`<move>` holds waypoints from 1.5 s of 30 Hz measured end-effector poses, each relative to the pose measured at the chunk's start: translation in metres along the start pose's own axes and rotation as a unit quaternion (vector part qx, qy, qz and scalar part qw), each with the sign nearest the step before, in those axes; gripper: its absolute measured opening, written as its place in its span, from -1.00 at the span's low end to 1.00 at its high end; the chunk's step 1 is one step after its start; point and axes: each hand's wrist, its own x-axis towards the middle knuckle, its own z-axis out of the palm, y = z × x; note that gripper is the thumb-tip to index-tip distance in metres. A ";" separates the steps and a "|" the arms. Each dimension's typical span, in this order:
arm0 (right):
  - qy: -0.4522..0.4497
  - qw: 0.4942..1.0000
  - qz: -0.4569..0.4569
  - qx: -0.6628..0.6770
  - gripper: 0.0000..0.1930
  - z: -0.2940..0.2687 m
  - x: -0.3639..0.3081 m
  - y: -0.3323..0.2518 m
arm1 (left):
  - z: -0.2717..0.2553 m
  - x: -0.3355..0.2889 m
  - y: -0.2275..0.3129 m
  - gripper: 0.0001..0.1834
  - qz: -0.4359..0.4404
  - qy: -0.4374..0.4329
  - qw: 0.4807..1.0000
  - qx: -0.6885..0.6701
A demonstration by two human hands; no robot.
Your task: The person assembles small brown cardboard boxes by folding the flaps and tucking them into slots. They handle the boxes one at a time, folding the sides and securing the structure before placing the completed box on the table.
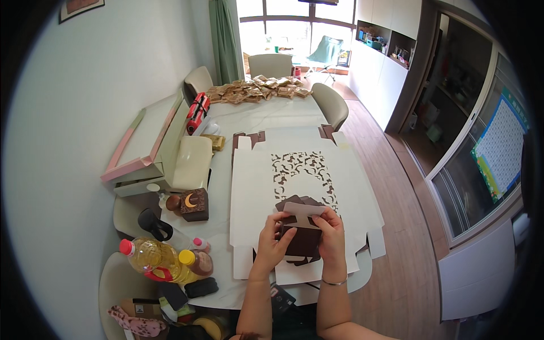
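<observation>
Both my hands hold a small dark brown cardboard box (302,243) over the table. A pale flap (305,209) stands up along its far side. My left hand (274,242) grips the left side, thumb across the box's face and fingers at the flap's left end. My right hand (331,233) pinches the flap's right end, its palm beside the box. Beneath them lie large white cardboard sheets (255,187) with a dark cut-out pattern (303,170). Other dark brown pieces show partly under the held box.
A brown box with a gold crescent (194,204) stands at left, near an oil bottle (150,258), a yellow-capped jar (195,262) and a black-lidded bottle (156,224). Several wrapped packets (258,89) cover the table's far end. Chairs (330,106) surround the table.
</observation>
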 end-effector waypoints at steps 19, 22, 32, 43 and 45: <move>-0.052 0.985 0.046 -0.156 -0.86 -0.008 0.011 0.008 | -0.002 0.011 -0.001 -0.79 -0.166 0.058 0.979 -0.099; -0.028 0.993 0.058 -0.103 -0.78 -0.005 0.013 0.010 | -0.003 0.013 -0.010 -0.80 -0.160 0.048 0.983 -0.076; -0.013 0.989 0.100 -0.107 -0.75 -0.005 0.014 0.013 | -0.006 0.012 -0.035 -0.65 -0.170 0.097 0.980 -0.019; -0.016 0.989 0.089 -0.114 -0.82 -0.004 0.010 0.016 | -0.004 0.009 -0.028 -0.72 -0.149 0.096 0.984 -0.031; -0.010 0.990 0.062 -0.127 -0.83 0.000 0.010 0.015 | -0.004 0.010 -0.025 -0.68 -0.150 0.096 0.984 -0.023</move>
